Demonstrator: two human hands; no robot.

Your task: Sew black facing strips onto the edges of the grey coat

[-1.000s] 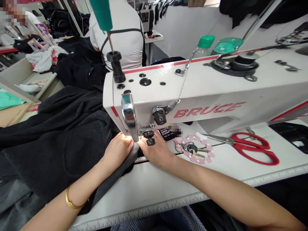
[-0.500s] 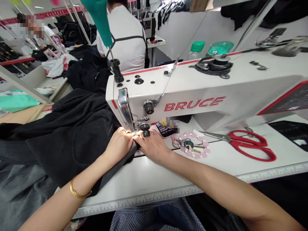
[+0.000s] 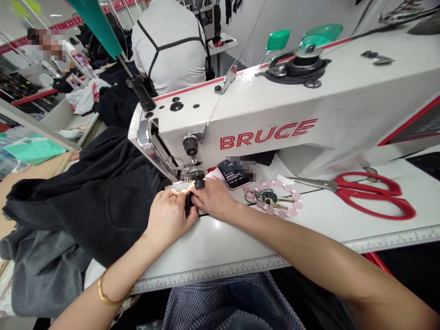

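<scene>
A white sewing machine (image 3: 275,114) marked BRUCE stands across the table. A black fleece garment (image 3: 103,192) lies under its needle end and spreads off to the left. My left hand (image 3: 170,217) pinches a folded edge of the garment just in front of the presser foot (image 3: 194,178). My right hand (image 3: 215,199) meets it from the right, fingers closed on the same dark edge. A gold bangle sits on my left wrist.
Behind my right hand lie a phone (image 3: 232,174), a pink bead key ring with keys (image 3: 275,201) and red-handled scissors (image 3: 371,192). A ruler strip (image 3: 240,270) runs along the table's front edge. A person in a white shirt (image 3: 170,41) sits at the station ahead.
Both hands have drawn the fabric edge slightly toward me, away from the needle. My view has shifted right and tilted, so the machine looks larger.
</scene>
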